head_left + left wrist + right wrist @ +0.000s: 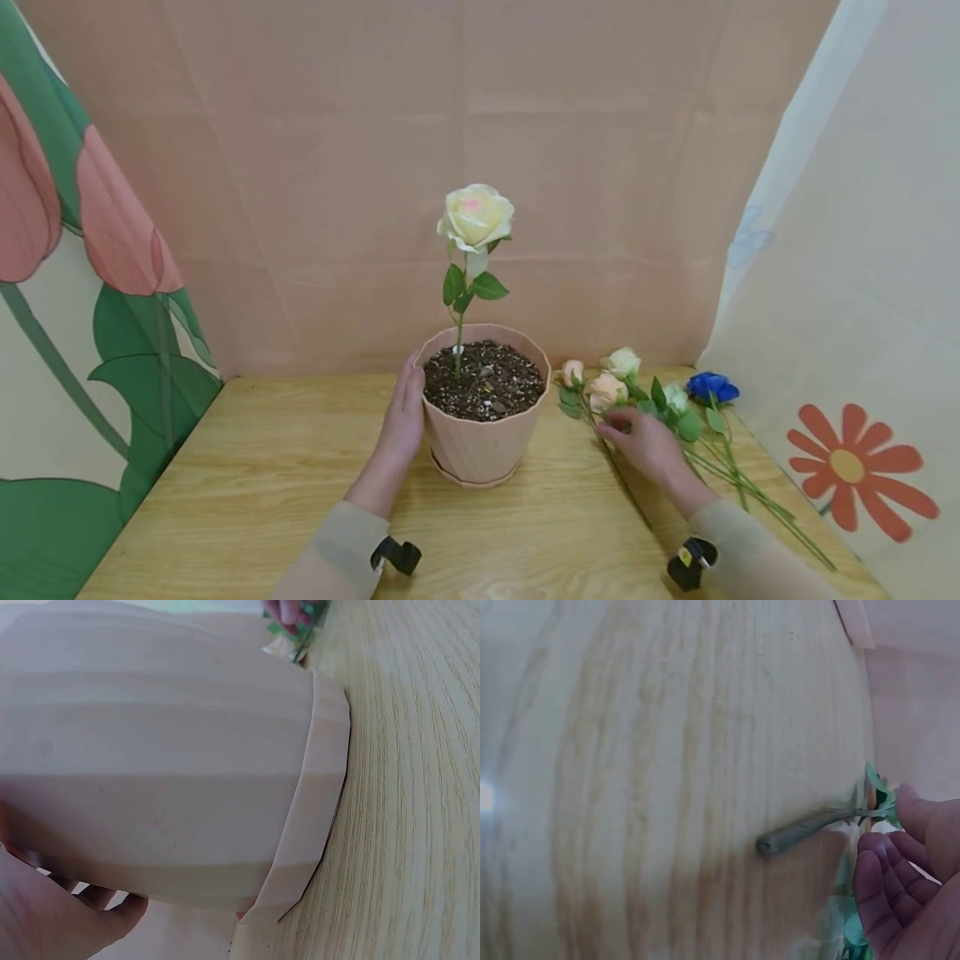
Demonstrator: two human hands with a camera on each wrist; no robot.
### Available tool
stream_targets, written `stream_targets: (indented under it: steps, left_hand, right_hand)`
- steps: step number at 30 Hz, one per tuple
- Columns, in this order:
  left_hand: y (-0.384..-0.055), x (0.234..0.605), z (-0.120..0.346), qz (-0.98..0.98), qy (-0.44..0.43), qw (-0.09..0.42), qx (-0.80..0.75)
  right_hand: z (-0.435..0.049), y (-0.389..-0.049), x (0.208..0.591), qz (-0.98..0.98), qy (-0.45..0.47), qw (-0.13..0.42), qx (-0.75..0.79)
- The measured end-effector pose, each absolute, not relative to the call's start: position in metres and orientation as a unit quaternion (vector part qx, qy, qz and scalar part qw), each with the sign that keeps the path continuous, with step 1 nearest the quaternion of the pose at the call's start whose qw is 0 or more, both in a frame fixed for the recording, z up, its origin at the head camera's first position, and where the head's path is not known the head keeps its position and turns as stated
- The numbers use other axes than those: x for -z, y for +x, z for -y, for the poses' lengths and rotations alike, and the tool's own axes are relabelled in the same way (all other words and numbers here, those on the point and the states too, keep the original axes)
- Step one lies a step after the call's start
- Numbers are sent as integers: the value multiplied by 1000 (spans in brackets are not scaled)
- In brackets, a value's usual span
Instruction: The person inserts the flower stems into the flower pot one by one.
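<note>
A pink flowerpot of dark soil stands on a matching saucer. One cream rose stands upright in the soil, left of the middle. My left hand holds the pot's left side; in the left wrist view its fingers run partly out of sight behind the pot wall. To the pot's right, my right hand pinches the stem of a peach rose. That stem passes between thumb and fingers in the right wrist view, its cut end towards the camera.
Beside the right hand lie a smaller peach bud, a white rose, a pale green rose and a blue rose, their stems crossing towards the front right. A pink backdrop rises behind the wooden table.
</note>
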State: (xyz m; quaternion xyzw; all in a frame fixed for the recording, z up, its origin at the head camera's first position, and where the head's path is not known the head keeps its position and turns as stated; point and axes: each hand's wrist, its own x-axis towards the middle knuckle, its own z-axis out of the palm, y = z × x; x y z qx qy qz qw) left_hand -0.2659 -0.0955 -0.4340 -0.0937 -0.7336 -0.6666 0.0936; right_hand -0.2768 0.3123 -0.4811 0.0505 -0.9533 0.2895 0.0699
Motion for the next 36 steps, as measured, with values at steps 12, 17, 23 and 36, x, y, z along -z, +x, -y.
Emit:
stream_targets:
  steps: [12,17,23,36]
  left_hand:
    - [-264,434,96,737,-93,99,662]
    - [-264,435,96,737,-99,103,660]
    - [-264,435,96,738,-89,96,662]
    - [-266,434,95,729,-92,86,673]
  right_hand:
    - [-313,-280,491,949,48,71,-304]
    - [-312,-282,494,949,41,72,-304]
    - [-309,-283,497,955,28,71,-287]
    - [-307,-283,497,958,35,66,-278]
